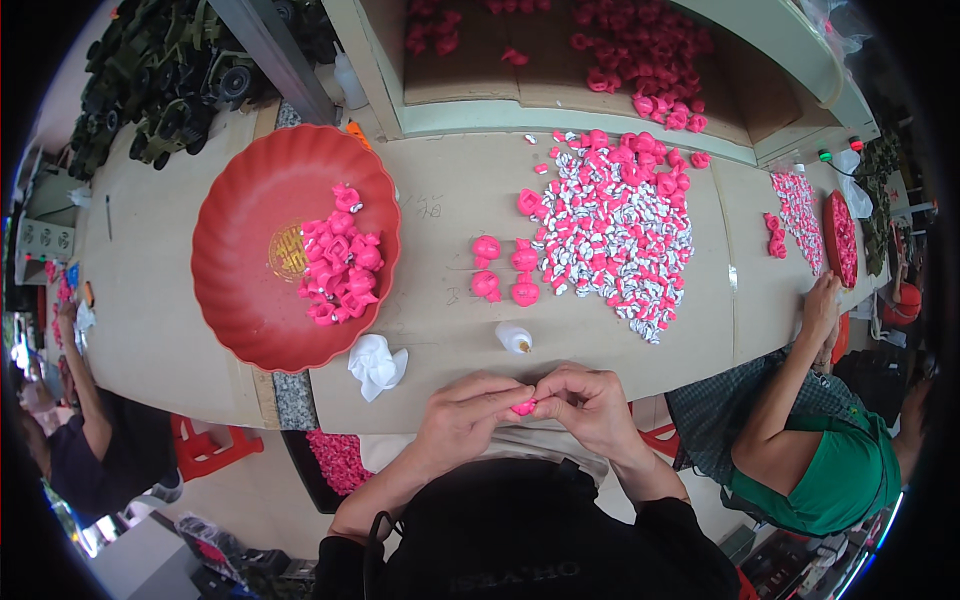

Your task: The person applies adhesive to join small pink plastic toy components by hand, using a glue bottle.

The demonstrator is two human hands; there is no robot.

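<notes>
Between the fingertips of both hands, close to my body at the table's near edge, is a small pink plastic piece. My left hand pinches it from one side and my right hand from the other; the fingers hide most of it. Just beyond them a small white bottle lies with its brownish tip toward me. Several round pink pieces sit in a small group farther out. Behind and right of these spreads a big heap of small white-and-pink parts, with pink pieces on its far side.
A large red scalloped bowl holding pink pieces stands at left, a crumpled white tissue beside it. A shelf with more pink pieces closes off the back. Dark green toy vehicles pile up far left. People sit at both sides.
</notes>
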